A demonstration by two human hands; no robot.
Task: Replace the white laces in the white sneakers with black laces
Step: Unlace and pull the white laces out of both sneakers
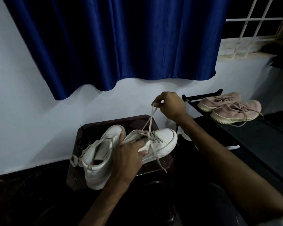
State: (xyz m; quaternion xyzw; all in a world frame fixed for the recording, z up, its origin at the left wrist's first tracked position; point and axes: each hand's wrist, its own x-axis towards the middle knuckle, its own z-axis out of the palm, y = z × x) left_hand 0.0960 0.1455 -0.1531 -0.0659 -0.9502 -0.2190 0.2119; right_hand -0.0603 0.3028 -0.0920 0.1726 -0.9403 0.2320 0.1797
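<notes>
Wall (23, 95): pale, runs along the back. A blue curtain (113, 43) hangs over it, hem ending well above the worktop (134, 119).

Worktop: small, dark brown, set against the wall. At its back left corner lies a tangle of thin dark strands (90, 133); too dim to tell more.

Loose sneaker (101, 162): white, high-topped, on the left part of the worktop, heel towards the viewer, heel end jutting past the near edge. Its slack lace (77, 159) spills off its left side onto the worktop.

Left hand (129, 154): reaches in from below and grips the held sneaker (163, 139) at its collar, fingers curled over the top edge, thumb pressed on the near side wall. This white sneaker lies just beside the loose one, touching it, toe pointing right and reaching the right edge of the worktop.

White lace (149, 123): threaded through the front eyelets of the held sneaker. Two strands rise from the eyelets, cross, and meet above. One free end trails down over the sole and the front of the worktop.

Right hand (170, 106): raised above the held sneaker, fingertips closed in a pinch on the top of the white lace, pulling it taut.

Far right: a black shelf (260, 132) carries a pair of pink shoes (232, 111), side by side. Above them, a window grille (258, 22) against darkness.
</notes>
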